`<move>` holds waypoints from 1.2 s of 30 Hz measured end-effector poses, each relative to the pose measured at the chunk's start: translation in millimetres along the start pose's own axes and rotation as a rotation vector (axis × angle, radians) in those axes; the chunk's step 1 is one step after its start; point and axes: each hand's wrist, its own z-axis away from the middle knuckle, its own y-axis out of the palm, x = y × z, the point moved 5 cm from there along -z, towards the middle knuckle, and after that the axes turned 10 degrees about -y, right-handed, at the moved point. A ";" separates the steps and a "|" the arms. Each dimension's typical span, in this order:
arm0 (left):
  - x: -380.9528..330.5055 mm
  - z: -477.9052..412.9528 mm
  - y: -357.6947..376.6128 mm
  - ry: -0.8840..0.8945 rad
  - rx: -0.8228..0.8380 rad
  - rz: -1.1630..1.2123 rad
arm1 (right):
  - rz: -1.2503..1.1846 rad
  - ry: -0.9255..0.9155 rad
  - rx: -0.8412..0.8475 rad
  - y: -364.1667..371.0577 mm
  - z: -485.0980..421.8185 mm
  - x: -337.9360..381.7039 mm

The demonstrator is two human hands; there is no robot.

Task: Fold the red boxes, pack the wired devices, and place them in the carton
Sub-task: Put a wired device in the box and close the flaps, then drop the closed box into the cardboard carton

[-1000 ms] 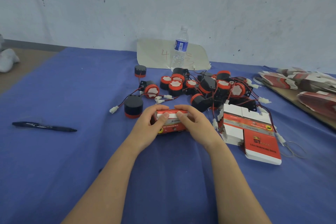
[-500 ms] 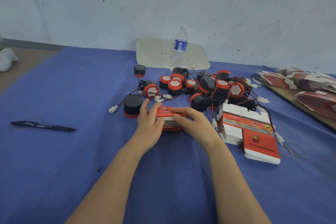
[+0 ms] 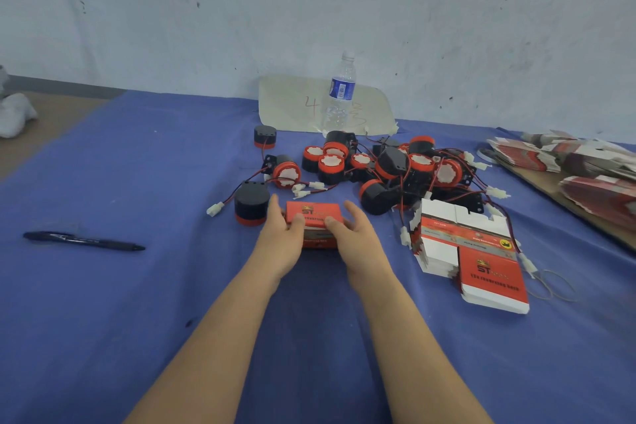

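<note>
Two bare arms stretched from the bottom of the frame to a small red box (image 3: 315, 213) in the middle, on the blue cloth (image 3: 137, 320). The box was shut, so what was inside could not be seen. The left hand (image 3: 280, 241) gripped its left end and the right hand (image 3: 358, 241) gripped its right end, with both thumbs pressed on the top. To the right lay a stack of flat red boxes (image 3: 488, 272), not folded yet. At the left lay a black pen (image 3: 82, 240). Right beside the left hand sat one black device (image 3: 251, 203). Past it was a tangled pile of wired devices (image 3: 389, 169). A water bottle (image 3: 339, 93) stood farthest back, by the wall.
</note>
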 end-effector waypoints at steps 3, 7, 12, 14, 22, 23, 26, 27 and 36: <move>-1.7 2.1 4.2 -0.063 -0.064 -0.027 | 0.086 -0.017 0.011 0.5 1.0 2.2; -2.5 5.0 3.9 -0.045 -0.043 0.009 | 0.104 -0.037 0.024 1.4 1.5 3.7; 0.3 3.2 -1.7 -0.026 -0.028 0.048 | 0.179 -0.059 0.021 4.6 2.8 4.5; 1.5 2.5 -2.4 -0.024 -0.043 0.053 | 0.181 -0.064 0.015 5.5 2.7 3.4; -15.1 18.6 5.9 0.163 -0.104 0.202 | -0.036 -0.149 -0.103 -0.9 7.9 14.6; -23.5 23.3 6.7 0.221 -0.101 0.237 | -0.069 -0.179 -0.130 -5.5 10.5 23.4; -60.3 42.2 22.4 0.349 -0.043 0.294 | -0.115 -0.304 -0.262 -38.7 21.5 58.2; -76.8 51.5 35.5 0.385 0.007 0.322 | -0.134 -0.348 -0.325 -58.1 28.6 72.7; -210.1 238.1 264.6 0.644 0.542 0.298 | 0.269 -0.566 -1.092 -317.4 190.3 201.7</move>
